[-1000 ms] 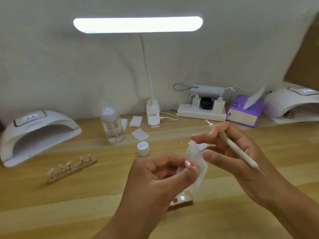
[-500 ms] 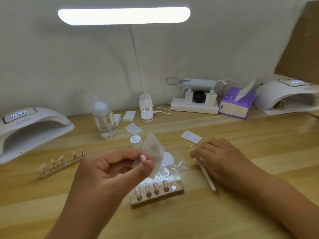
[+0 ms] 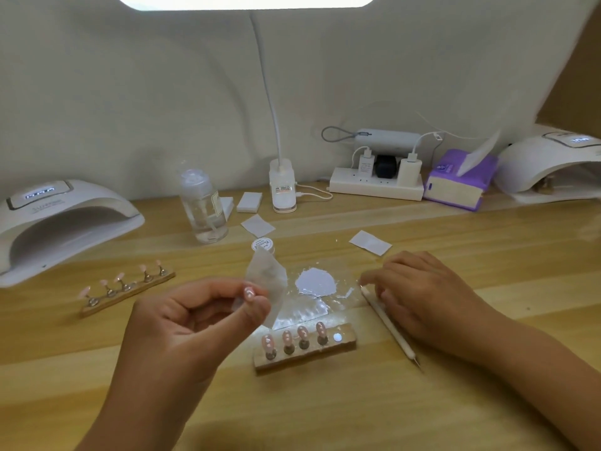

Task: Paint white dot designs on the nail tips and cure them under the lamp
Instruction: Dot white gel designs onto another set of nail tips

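Left hand (image 3: pixel 195 320) pinches wipe (image 3: pixel 267 281); right hand (image 3: pixel 426 294) hides pen's (image 3: pixel 390 330) top

Four pinkish nail tips (image 3: pixel 302 333) stood upright on a wooden holder (image 3: pixel 304 357) mid-bench, nearer the front edge, each with pale spots on it. Five plain pink tips (image 3: pixel 119 277) sat on a second holder (image 3: pixel 136 289) toward the left edge. My dotting pen (image 3: pixel 388 323) lay flat just right of the first holder. White paint (image 3: pixel 314 282) pooled behind that holder. One cure lamp (image 3: pixel 61 219) sat at the left edge, another (image 3: pixel 553 164) at the far right corner.
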Demonstrator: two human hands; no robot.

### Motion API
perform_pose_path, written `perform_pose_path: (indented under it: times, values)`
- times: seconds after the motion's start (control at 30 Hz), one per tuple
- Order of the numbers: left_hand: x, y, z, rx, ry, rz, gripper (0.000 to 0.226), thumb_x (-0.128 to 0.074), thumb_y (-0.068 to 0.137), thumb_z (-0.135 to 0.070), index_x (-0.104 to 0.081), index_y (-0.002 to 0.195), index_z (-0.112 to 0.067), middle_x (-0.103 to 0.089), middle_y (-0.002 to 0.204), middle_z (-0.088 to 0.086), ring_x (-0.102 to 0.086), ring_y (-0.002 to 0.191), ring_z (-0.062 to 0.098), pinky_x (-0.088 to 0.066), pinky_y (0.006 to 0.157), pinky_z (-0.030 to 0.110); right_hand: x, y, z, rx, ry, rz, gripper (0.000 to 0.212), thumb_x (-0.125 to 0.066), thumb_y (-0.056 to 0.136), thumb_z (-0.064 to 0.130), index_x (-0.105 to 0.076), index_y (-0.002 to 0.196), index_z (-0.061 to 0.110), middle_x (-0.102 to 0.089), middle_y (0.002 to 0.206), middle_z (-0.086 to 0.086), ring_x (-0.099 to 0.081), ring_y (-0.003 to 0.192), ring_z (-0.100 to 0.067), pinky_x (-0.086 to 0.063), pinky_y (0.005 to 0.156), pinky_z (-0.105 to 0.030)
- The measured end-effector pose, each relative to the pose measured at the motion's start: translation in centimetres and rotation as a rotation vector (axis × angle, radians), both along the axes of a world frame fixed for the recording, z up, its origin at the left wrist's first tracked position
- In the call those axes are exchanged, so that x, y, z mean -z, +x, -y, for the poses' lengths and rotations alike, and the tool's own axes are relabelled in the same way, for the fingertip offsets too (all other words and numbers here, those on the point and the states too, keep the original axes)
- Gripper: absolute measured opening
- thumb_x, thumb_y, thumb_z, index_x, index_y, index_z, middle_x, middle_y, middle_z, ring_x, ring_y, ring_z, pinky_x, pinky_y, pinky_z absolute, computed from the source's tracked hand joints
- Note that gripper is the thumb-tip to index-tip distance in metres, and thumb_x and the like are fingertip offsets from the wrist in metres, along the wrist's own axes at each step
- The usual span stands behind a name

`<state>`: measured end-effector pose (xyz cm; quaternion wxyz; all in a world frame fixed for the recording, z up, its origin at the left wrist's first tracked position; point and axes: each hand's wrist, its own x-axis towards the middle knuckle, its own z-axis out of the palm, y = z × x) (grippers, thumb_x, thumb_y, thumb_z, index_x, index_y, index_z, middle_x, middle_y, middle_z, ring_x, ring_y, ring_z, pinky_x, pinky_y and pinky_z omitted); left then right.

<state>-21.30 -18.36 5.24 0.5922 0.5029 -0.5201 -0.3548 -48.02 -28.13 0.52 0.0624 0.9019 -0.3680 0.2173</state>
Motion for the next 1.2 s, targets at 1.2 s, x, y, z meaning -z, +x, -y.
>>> perform_pose_path:
  times: [1.2]
  values:
    - [1.8, -2.9, -1.2, 0.218, -0.104, 0.022, 0.012, -0.078, 0.073, -0.023, -0.079, 0.084, -0.016, -0.078, 0.084, 0.003, -0.076, 0.077, 0.024, -0.062, 0.076, 0.047, -3.2, 4.6, -6.3, -0.37, 0.865, 1.156, 0.016, -0.076, 0.083, 0.03, -0.067, 0.079, 0.017, -0.067, 0.077, -0.011, -0.07, 0.081, -0.02, -0.056, 0.075, -0.022]
